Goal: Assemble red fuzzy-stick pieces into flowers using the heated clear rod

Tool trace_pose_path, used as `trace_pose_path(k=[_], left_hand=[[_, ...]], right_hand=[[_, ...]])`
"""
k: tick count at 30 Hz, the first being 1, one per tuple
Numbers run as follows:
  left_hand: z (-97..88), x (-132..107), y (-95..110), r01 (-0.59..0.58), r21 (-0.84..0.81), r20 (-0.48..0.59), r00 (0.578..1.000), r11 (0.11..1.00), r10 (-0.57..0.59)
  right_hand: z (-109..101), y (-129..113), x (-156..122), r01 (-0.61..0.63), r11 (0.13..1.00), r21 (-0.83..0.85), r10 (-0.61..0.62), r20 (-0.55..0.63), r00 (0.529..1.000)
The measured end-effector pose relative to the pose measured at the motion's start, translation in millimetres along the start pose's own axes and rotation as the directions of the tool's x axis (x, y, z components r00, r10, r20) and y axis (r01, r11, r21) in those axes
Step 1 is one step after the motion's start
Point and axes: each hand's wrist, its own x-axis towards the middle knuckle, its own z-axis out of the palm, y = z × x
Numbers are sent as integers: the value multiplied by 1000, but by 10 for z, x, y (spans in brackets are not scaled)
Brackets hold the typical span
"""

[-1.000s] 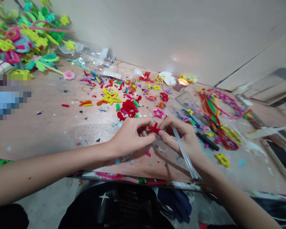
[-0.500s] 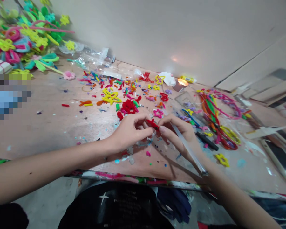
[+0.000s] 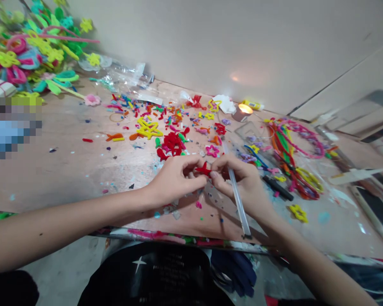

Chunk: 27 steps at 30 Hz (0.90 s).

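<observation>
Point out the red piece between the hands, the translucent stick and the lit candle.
Red piece (image 3: 204, 170): head view, middle of its body.
Translucent stick (image 3: 238, 199): head view, shaft below the fingers.
Lit candle (image 3: 244, 109): head view, glowing top.

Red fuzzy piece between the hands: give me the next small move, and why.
Perhaps squeeze the red fuzzy piece with the left hand: its points splay outward, the right hand grips one end, and the left curls close beside it.
</observation>
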Motion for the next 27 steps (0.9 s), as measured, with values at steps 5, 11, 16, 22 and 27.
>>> trace_pose_path(k=[5, 11, 16, 22, 27], left_hand=[[-4, 37, -33, 17, -86, -28, 999, 996, -20], [-3, 41, -48, 21, -79, -14, 1000, 997, -22], [-12, 31, -42, 29, -56, 0, 1000, 998, -29], [2, 26, -36, 16, -53, 19, 1000, 998, -15], [-10, 24, -42, 19, -74, 35, 999, 997, -16]], right_hand=[[-45, -26, -16, -78, 992, 101, 74, 49, 996], [-62, -79, -23, -47, 999, 2, 47, 100, 994], [-28, -30, -6, -8, 1000, -9, 9, 120, 993], [-36, -1, 17, 39, 999, -8, -38, 138, 990], [-53, 0, 19, 34, 999, -7, -33, 146, 989]])
